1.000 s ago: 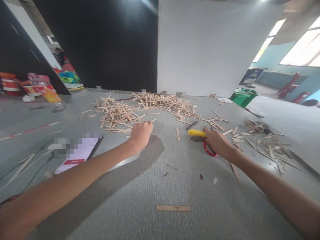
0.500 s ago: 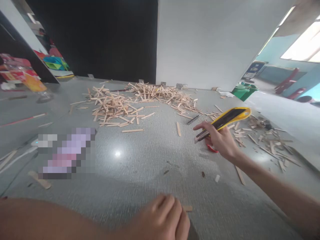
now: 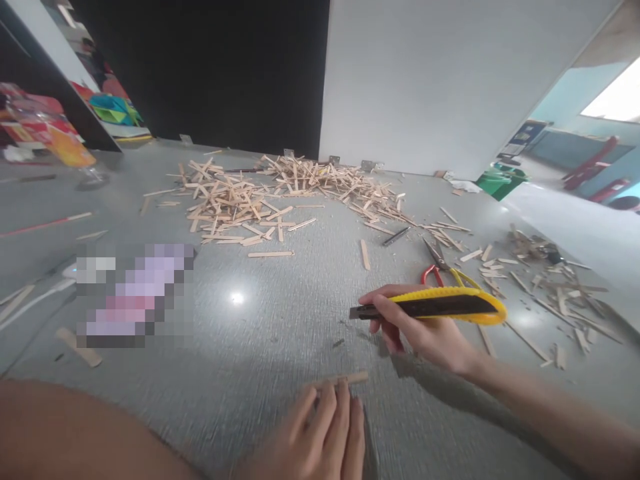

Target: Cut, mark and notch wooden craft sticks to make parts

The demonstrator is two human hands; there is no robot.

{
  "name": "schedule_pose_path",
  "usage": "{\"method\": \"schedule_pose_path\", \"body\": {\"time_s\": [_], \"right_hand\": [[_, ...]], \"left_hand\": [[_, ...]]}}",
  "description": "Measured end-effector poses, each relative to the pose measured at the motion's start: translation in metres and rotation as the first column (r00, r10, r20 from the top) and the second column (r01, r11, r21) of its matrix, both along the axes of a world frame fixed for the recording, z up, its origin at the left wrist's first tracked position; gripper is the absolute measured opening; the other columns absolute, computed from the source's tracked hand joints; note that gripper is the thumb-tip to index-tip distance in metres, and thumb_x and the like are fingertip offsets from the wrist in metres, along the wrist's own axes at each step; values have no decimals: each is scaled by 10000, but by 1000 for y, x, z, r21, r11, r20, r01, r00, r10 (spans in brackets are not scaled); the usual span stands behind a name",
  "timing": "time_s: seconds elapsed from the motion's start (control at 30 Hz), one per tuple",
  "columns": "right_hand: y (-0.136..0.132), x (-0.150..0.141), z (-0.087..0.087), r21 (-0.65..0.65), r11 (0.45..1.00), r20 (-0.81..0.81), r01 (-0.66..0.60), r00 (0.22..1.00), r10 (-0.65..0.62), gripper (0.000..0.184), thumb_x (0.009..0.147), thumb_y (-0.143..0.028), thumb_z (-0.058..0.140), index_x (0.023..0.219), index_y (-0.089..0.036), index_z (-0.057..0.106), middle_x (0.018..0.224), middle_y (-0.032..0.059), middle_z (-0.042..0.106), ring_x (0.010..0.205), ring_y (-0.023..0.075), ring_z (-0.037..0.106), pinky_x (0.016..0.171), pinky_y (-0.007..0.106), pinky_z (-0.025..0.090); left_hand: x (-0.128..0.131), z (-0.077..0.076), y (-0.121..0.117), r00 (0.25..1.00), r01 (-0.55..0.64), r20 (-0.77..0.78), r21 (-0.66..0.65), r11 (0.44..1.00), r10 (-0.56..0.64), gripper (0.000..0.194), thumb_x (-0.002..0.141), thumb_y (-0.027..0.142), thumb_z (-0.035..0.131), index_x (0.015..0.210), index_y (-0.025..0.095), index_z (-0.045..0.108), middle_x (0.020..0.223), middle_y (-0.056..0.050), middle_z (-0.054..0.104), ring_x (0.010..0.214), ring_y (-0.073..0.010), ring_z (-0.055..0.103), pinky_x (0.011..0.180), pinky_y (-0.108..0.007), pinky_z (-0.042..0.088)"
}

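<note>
My right hand is closed around a yellow and black utility knife, whose blade end points left above the table. Just beyond it lies a pair of scissors-like cutters with one red and one yellow handle, partly hidden by the knife. Low in the middle, my left hand has its fingertips on a flat wooden stick, holding it against the table. The left thumb is out of sight.
Wooden sticks lie in a heap against the upright panel. Cut pieces are scattered at right. A dark metal strip lies near the heap. A blurred-out purple object and a bottle are at left.
My right hand has lowered the knife, turning it nearly level and uncovering the cutters. My left fingers have straightened, and the stick has shifted forward and left with them.
</note>
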State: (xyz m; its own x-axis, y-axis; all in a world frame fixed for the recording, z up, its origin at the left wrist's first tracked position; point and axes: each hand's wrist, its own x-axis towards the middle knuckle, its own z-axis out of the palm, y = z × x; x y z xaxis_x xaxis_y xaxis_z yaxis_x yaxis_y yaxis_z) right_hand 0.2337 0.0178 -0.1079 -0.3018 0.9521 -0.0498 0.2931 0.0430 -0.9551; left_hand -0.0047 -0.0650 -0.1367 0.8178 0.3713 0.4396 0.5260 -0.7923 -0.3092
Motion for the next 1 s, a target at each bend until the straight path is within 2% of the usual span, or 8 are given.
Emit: {"method": "schedule_pose_path", "body": {"time_s": [0.1,0.23,0.43,0.53,0.73,0.83,0.93,1.0], "right_hand": [[-3,-4,-3,-20,998,-44,-53,998,52,374,1004,-540,590,1057,-199,735,726,28,716,487,127,632,450,221,482],[-3,-4,-6,41,996,68,-77,995,74,265,968,-474,683,1006,-217,730,565,-32,635,468,117,582,453,205,449],[-5,-5,-11,123,991,149,-60,988,41,325,1022,-426,595,785,-210,647,557,-30,636,460,102,542,474,227,425],[-6,-7,-13,139,988,197,-62,980,34,316,1023,-411,582,780,-216,638,566,-30,640,474,113,542,503,252,429],[-6,-9,-21,310,950,211,-32,977,-36,141,945,-329,676,844,-231,673,688,-34,625,616,139,529,598,290,389],[-7,-11,-22,333,942,226,-38,973,-41,185,946,-299,644,779,-220,648,640,-41,602,577,130,507,589,297,364],[-8,-13,-21,345,938,223,-14,973,-68,227,952,-302,618,743,-214,621,600,-44,575,540,124,480,565,300,340],[-8,-14,-20,354,935,213,15,972,-96,217,953,-300,614,754,-213,622,619,-37,583,561,131,491,571,303,341]], "left_hand": [[3,1,9,998,-48,-29,-18,999,48,298,976,180,481,1148,102,711,1082,-120,804,990,-292,729,931,-458,474],[7,3,22,996,-48,-73,-4,999,48,365,954,120,434,1206,38,685,1122,-165,774,1065,-361,702,1054,-646,388],[8,3,31,991,-35,-133,-51,998,28,382,947,95,440,1232,-19,669,1205,-198,719,1170,-396,662,1066,-585,417],[9,4,32,993,-37,-118,-91,995,26,405,963,90,407,1268,-33,644,1261,-220,704,1226,-388,643,1088,-552,413],[12,2,35,988,-132,-98,-153,979,118,413,1020,155,394,1328,12,627,1356,-241,663,1289,-390,609,1071,-592,420],[12,4,38,989,-113,-116,-191,975,92,452,1020,224,429,1379,10,602,1396,-243,635,1322,-417,573,1073,-620,409],[13,7,40,988,-121,-115,-206,971,99,472,999,277,479,1373,27,621,1382,-224,649,1302,-424,574,1074,-625,409],[13,9,40,984,-158,-112,-208,965,137,466,993,298,497,1352,39,642,1266,-196,708,1193,-390,630,1043,-606,442]]}}
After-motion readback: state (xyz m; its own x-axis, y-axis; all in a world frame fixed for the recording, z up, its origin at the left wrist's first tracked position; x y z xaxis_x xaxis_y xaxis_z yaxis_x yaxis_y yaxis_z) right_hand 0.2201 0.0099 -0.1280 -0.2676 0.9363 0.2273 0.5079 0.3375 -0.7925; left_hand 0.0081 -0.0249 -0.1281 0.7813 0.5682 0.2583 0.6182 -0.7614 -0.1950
